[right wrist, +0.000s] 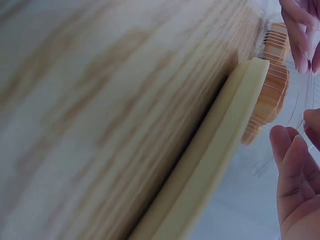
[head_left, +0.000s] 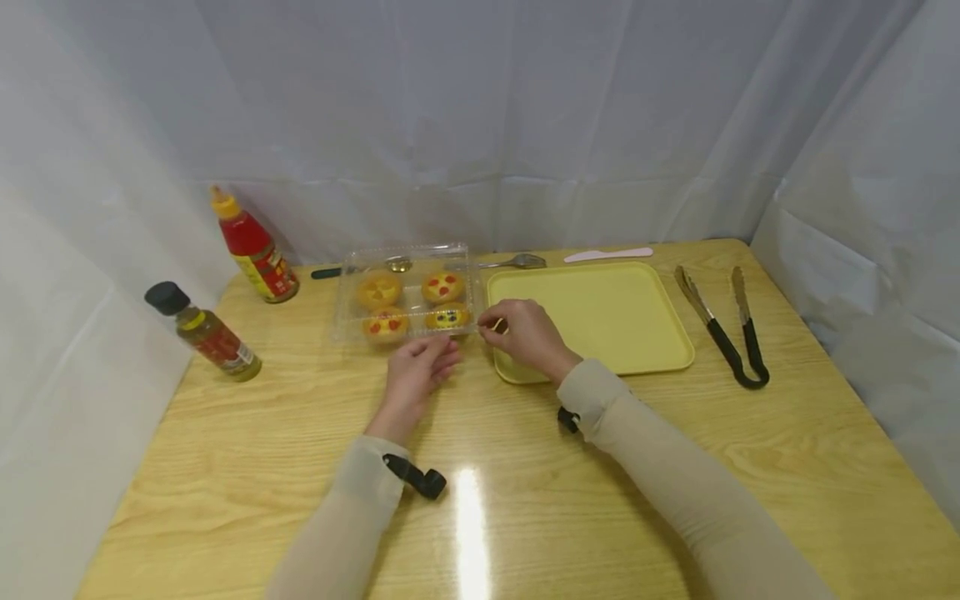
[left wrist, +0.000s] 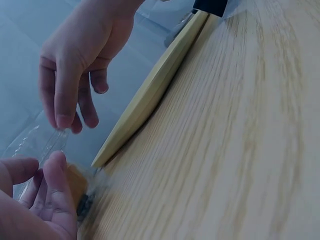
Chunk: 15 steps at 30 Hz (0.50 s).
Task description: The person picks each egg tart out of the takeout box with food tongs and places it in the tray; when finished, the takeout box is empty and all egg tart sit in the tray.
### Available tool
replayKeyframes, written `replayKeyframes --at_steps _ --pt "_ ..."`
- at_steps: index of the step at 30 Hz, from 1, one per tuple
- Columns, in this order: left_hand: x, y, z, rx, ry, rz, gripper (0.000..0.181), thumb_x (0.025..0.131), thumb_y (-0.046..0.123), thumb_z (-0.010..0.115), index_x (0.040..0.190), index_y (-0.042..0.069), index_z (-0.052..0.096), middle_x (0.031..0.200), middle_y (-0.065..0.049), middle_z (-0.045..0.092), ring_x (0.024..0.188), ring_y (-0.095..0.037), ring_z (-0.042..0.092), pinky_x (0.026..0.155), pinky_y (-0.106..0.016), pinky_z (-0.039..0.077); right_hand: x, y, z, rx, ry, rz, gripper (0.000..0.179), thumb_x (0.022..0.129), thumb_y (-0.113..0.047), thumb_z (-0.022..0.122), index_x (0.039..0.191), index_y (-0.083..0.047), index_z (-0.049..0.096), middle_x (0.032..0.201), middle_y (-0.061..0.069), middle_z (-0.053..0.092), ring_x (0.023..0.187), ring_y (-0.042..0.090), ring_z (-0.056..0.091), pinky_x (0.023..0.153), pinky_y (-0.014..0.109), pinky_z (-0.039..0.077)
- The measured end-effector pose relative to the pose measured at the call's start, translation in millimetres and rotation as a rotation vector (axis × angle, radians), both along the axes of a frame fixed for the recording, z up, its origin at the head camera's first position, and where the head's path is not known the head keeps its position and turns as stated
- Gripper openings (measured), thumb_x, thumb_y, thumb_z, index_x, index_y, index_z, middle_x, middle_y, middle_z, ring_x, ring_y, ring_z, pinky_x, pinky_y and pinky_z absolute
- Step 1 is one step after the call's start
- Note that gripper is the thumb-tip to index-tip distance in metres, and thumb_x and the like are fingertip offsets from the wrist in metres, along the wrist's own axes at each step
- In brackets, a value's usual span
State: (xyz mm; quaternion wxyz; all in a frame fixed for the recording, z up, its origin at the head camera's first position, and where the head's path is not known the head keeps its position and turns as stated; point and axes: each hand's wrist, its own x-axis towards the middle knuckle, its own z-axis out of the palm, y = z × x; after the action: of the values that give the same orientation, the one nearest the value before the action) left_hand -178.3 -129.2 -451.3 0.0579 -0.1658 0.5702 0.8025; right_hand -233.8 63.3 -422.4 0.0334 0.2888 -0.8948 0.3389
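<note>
A clear plastic clamshell container [head_left: 408, 327] holds several small tarts [head_left: 379, 289] with coloured toppings. My left hand [head_left: 420, 371] is at its front edge, thumb and fingers on either side of the thin plastic in the left wrist view. At the front right corner, my right hand [head_left: 525, 332] pinches the container's edge between thumb and fingertips; the right wrist view shows these fingers [right wrist: 295, 160] close up. Its forearm crosses over the near left part of a yellow tray [head_left: 615, 321].
Left of the container stand a red sauce bottle [head_left: 258, 254] and a black-capped bottle [head_left: 213, 337]. Behind lie a fork [head_left: 525, 261], a dark-handled spoon [head_left: 326, 272] and a pink knife [head_left: 607, 254]. Black-handled tongs [head_left: 727, 333] lie right of the tray. White curtains [head_left: 480, 125] surround the table.
</note>
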Motion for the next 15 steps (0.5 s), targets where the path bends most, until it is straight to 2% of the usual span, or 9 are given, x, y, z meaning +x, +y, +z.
replayKeyframes --at_steps 4,8,12,15 --pt "-1.9 10.2 -0.2 0.013 0.019 -0.002 0.033 0.097 0.013 0.065 0.123 -0.008 0.061 0.111 -0.021 0.068 0.087 -0.02 0.071 0.076 -0.029 0.059 -0.8 0 2.0 0.008 0.005 0.012 0.011 0.091 -0.012 0.072 0.1 -0.008 0.077 0.096 0.003 0.074 0.078 0.011 0.068 0.068 0.025 0.057" --pt "-3.8 19.5 -1.8 0.047 0.026 0.01 0.025 0.097 0.01 0.065 0.115 -0.006 0.065 0.098 -0.015 0.072 0.08 -0.017 0.071 0.075 -0.03 0.059 -1.7 0 1.3 0.006 0.008 0.029 0.01 0.091 -0.011 0.073 0.099 -0.008 0.077 0.095 0.003 0.074 0.077 0.012 0.068 0.068 0.025 0.056" --pt "-5.9 28.1 -4.5 0.094 0.028 0.03 0.015 0.097 0.008 0.065 0.106 -0.002 0.069 0.091 -0.008 0.073 0.079 -0.016 0.071 0.075 -0.03 0.059 -3.2 -1 -1.1 0.023 0.046 0.041 0.008 0.09 -0.012 0.075 0.097 -0.009 0.078 0.093 0.002 0.073 0.077 0.011 0.067 0.068 0.025 0.055" --pt "-6.8 33.2 -6.4 0.127 0.032 0.057 0.009 0.096 0.007 0.065 0.1 0.001 0.071 0.089 -0.006 0.074 0.075 -0.013 0.07 0.07 -0.027 0.059 -4.2 -1 -2.2 0.031 0.075 0.052 0.008 0.089 -0.013 0.076 0.096 -0.009 0.078 0.091 0.002 0.073 0.077 0.011 0.066 0.068 0.024 0.054"
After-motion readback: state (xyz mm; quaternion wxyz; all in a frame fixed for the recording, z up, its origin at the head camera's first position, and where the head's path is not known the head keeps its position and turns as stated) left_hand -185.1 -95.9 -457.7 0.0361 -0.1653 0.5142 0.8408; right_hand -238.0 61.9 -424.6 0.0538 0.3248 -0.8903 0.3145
